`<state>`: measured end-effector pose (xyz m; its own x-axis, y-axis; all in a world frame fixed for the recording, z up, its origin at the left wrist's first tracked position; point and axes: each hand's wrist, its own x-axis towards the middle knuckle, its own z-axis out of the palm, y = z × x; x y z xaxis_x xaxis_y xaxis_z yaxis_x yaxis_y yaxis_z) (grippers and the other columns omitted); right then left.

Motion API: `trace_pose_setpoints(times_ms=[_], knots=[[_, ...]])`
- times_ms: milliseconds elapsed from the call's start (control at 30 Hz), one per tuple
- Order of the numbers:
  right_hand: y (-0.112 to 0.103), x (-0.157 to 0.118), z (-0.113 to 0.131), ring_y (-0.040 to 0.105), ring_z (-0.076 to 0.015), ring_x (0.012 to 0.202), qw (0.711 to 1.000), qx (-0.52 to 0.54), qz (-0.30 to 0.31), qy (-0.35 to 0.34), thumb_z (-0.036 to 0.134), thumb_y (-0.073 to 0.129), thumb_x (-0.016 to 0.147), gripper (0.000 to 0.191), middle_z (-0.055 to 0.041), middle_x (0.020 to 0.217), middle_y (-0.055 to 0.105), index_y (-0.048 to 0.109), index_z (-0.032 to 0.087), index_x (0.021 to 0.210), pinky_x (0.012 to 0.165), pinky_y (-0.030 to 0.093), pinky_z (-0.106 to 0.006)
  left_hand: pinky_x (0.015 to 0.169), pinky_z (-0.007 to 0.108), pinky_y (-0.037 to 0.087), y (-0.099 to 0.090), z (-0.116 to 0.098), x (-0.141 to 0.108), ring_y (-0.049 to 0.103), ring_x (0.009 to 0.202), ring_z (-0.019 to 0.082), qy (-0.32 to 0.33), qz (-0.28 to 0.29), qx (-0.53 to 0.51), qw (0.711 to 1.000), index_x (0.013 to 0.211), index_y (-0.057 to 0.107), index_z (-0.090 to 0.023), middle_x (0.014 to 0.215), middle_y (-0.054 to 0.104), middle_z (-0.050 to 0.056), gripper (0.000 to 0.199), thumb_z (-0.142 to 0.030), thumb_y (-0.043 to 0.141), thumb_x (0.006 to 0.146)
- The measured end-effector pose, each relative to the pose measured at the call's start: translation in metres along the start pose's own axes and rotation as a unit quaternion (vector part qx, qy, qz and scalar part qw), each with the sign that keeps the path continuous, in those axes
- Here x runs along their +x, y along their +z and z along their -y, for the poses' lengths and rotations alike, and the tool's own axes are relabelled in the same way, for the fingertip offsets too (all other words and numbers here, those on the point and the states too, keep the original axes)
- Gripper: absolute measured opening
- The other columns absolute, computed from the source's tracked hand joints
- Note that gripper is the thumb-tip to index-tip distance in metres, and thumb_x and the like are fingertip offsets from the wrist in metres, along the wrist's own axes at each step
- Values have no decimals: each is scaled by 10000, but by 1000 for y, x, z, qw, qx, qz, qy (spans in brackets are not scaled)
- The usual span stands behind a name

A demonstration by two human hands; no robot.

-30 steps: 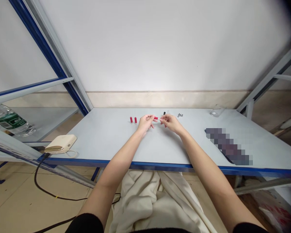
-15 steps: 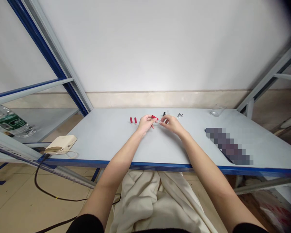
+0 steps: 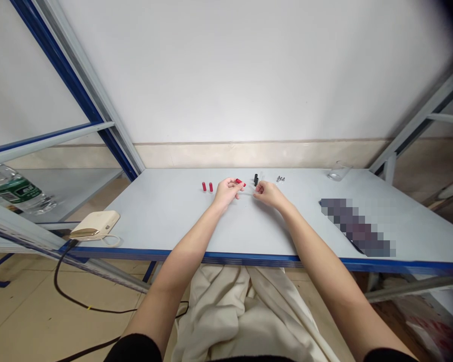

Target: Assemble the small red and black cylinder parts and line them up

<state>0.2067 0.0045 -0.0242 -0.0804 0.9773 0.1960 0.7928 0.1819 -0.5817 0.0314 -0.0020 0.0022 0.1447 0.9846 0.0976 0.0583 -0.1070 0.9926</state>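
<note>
My left hand (image 3: 228, 192) is closed on a small red tube (image 3: 240, 182), pinched between thumb and fingers and tilted down to the right. A little to its right, my right hand (image 3: 265, 193) has its fingertips pressed together. Something thin and pale seems to stick out toward the left hand, too small to name. Two similar red tubes (image 3: 207, 186) with clear lower ends stand left of my left hand. Just behind my right hand are small black pieces (image 3: 255, 178) and a clear piece (image 3: 262, 175). Several small shiny metal parts (image 3: 281, 179) lie further right.
A clear glass (image 3: 337, 172) lies tipped at the back right of the table (image 3: 166, 216). A pixelated dark flat object (image 3: 355, 226) rests at the right. On the left front corner is a cream-coloured device (image 3: 96, 223) with a cable. A water bottle (image 3: 20, 191) lies beyond the frame post.
My right hand has drawn slightly right, away from the red tube, and its fingers have curled closer together. More of the black pieces shows behind it. My left hand has barely moved.
</note>
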Motion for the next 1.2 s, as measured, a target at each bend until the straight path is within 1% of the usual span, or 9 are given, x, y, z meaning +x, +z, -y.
trace_pose_setpoints(times_ms=[67, 133, 233, 333, 467, 633, 833, 1067, 1200], knots=[[-2, 1, -3, 513, -122, 662, 1000, -12, 5, 15, 172, 548, 665, 123, -43, 772, 619, 560, 152, 785, 600, 348, -206, 471, 192, 381, 1, 5, 2, 532, 554, 91, 29, -11, 29, 999, 770, 528, -139, 701, 620, 34, 157, -253, 626, 725], [-4, 2, -5, 520, -121, 664, 999, -22, 5, 26, 174, 541, 684, 113, -49, 773, 626, 571, 147, 790, 604, 349, -204, 512, 209, 408, 1, 9, 4, 552, 596, 107, 61, -22, 97, 993, 781, 535, -149, 710, 622, 29, 132, -240, 616, 731], [-6, 3, -8, 525, -122, 669, 998, -38, -6, 41, 179, 534, 708, 114, -57, 779, 632, 589, 139, 799, 608, 350, -205, 616, 240, 432, 2, 12, 3, 553, 617, 111, 105, -37, 236, 965, 805, 572, -170, 740, 636, 15, 93, -224, 606, 738], [-7, 5, -11, 529, -127, 683, 997, -56, -17, 56, 182, 539, 713, 146, -65, 810, 640, 603, 135, 835, 606, 347, -210, 666, 250, 431, 4, 13, 0, 549, 634, 116, 126, -24, 314, 941, 833, 598, -192, 777, 647, 6, 95, -220, 598, 742], [-4, 5, -15, 536, -139, 705, 994, -75, -29, 71, 204, 533, 732, 153, -69, 832, 645, 607, 142, 851, 614, 344, -220, 658, 244, 434, 9, 17, 1, 547, 643, 118, 120, -4, 316, 941, 838, 605, -182, 797, 653, 16, 111, -245, 596, 748], [-1, 5, -16, 545, -150, 721, 992, -85, -31, 89, 227, 522, 757, 153, -76, 858, 649, 604, 148, 858, 615, 342, -228, 684, 237, 440, 16, 23, 12, 564, 701, 125, 104, 12, 312, 944, 796, 608, -155, 796, 653, 32, 95, -231, 601, 740], [2, 6, -17, 560, -167, 766, 990, -90, -35, 103, 243, 516, 774, 162, -87, 876, 652, 601, 149, 874, 634, 348, -236, 689, 245, 439, 28, 24, 28, 577, 710, 136, 100, 30, 361, 927, 814, 617, -153, 796, 660, 37, 103, -225, 578, 751], [2, 7, -18, 568, -169, 760, 990, -81, -37, 105, 247, 513, 781, 148, -74, 843, 655, 595, 156, 864, 625, 343, -238, 696, 249, 434, 42, 27, 44, 593, 766, 159, 91, 1, 403, 911, 841, 626, -164, 851, 669, 60, 124, -216, 532, 778], [3, 8, -19, 570, -170, 764, 990, -81, -39, 109, 255, 503, 788, 154, -74, 869, 657, 596, 158, 864, 618, 342, -240, 660, 242, 419, 46, 30, 48, 591, 745, 159, 68, 6, 424, 903, 835, 637, -167, 859, 670, 68, 137, -219, 522, 783]])
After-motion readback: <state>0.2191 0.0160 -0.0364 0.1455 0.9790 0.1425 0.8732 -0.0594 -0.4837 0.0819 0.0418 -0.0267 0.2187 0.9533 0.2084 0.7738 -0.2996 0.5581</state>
